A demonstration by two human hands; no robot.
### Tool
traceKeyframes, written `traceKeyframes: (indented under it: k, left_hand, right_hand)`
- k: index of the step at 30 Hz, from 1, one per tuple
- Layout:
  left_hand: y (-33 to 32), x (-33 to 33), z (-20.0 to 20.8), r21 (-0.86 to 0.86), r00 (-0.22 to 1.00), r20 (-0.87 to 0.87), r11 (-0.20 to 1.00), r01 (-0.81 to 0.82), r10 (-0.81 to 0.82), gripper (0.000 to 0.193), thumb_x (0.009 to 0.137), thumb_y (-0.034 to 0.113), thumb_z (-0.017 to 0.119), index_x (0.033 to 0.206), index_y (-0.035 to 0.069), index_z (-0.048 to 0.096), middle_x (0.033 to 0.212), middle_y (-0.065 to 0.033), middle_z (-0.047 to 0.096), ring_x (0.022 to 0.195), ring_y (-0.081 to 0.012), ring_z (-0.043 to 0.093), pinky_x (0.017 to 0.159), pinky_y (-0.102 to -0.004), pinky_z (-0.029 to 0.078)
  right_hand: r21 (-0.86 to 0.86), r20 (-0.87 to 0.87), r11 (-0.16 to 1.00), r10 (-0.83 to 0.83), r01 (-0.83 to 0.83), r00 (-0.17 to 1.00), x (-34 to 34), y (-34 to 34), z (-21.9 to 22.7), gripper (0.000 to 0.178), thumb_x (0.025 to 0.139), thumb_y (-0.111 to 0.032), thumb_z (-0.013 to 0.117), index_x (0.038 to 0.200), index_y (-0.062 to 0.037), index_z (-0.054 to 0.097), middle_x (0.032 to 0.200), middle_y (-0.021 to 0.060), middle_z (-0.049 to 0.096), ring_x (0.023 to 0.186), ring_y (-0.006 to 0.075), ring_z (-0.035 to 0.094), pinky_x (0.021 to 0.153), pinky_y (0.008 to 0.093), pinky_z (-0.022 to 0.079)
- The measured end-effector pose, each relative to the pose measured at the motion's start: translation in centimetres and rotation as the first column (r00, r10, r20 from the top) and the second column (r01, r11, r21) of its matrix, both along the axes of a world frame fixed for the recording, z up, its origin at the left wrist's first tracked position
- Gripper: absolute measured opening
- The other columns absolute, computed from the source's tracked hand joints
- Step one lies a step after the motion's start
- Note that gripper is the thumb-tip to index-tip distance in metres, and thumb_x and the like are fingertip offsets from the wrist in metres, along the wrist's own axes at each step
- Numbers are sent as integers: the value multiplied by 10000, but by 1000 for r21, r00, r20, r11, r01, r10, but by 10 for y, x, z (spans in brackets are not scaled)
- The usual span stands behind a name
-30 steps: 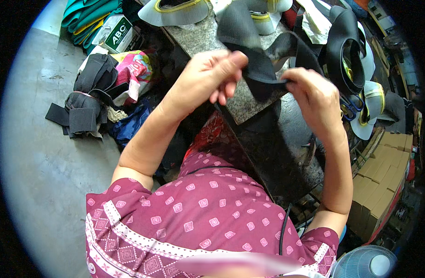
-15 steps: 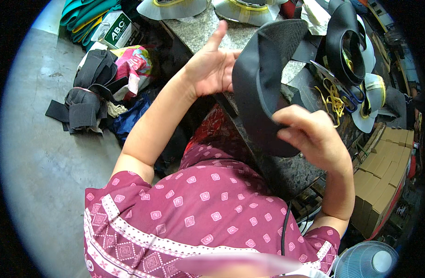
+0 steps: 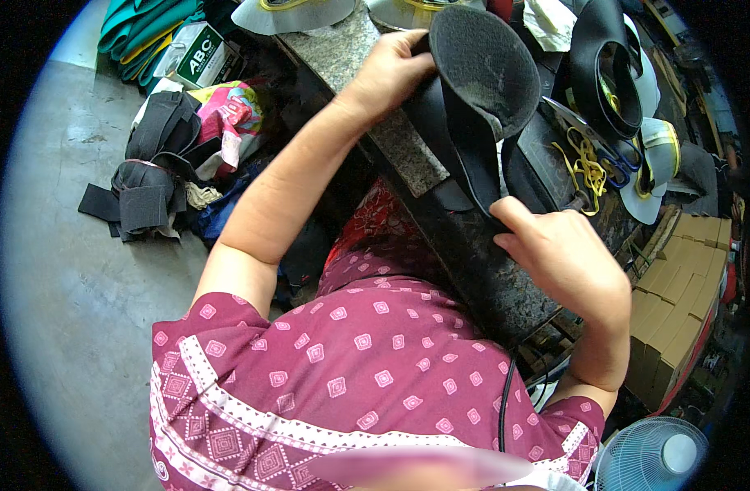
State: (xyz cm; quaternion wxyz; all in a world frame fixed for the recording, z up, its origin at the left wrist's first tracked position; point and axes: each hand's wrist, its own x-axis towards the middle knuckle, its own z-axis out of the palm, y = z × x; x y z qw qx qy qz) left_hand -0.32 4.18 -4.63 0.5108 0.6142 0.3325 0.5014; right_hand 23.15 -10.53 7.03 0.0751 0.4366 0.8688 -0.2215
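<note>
A black brimmed hat is raised above the worktable's near edge, its dark grey fabric side partly facing me and its smooth black band curving down. My left hand is closed on its upper left edge, the fingertips partly hidden behind it. Lower down on the right, my right hand pinches the bottom rim between thumb and fingers. Just right of the hat, scissors with blue handles lie beside a tangle of yellow cord.
Another black hat and grey brimmed pieces with yellow trim stand on the stone-topped worktable. Tied black fabric strips lie on the floor at left. Cardboard boxes and a fan are at right.
My left hand has gone from spread fingers to gripping the hat's upper edge. The hat has turned, showing its grey fabric side. My right hand keeps hold of the lower rim.
</note>
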Motion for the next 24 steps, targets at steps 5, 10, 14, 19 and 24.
traceKeyframes:
  k: [5,10,14,19,24]
  left_hand:
    - [-5,15,-10,261,898,-346,947,-187,272,289,926,64,642,1205,-3,676,1081,-205,734,985,-252,731,876,-332,540]
    - [-11,14,-6,300,920,-282,936,-184,271,299,919,56,635,1214,18,666,1062,-228,721,1001,-337,724,873,-369,554]
    - [-19,26,2,328,937,-216,924,-195,274,314,914,45,630,1225,21,658,1027,-235,720,974,-347,728,862,-385,557]
    - [-25,30,16,360,921,-261,914,-186,290,330,893,42,652,1222,13,663,1012,-179,737,968,-275,711,861,-374,556]
    - [-26,26,22,343,937,-171,910,-233,304,268,911,63,660,1172,1,678,972,-187,738,917,-238,728,817,-340,559]
  right_hand:
    - [-139,29,990,-3,7,1000,7,3,-11,359,904,-220,713,1177,-45,558,844,231,681,824,422,681,694,509,525]
    - [-4,-505,977,-186,213,843,24,37,10,344,934,-250,717,1195,-34,656,964,105,690,888,235,692,788,323,547]
    - [236,-629,837,-256,494,734,4,79,-7,746,794,-529,807,1347,-70,604,1274,169,667,1111,266,663,956,407,518]
    - [269,-489,922,-118,278,865,-22,91,-16,1251,659,-605,878,1614,-121,230,1580,323,315,1510,483,219,1227,424,261]
    - [522,-463,764,-120,379,878,-38,89,-6,1069,660,-389,906,1543,-84,387,1319,256,556,1184,426,563,1048,485,444]
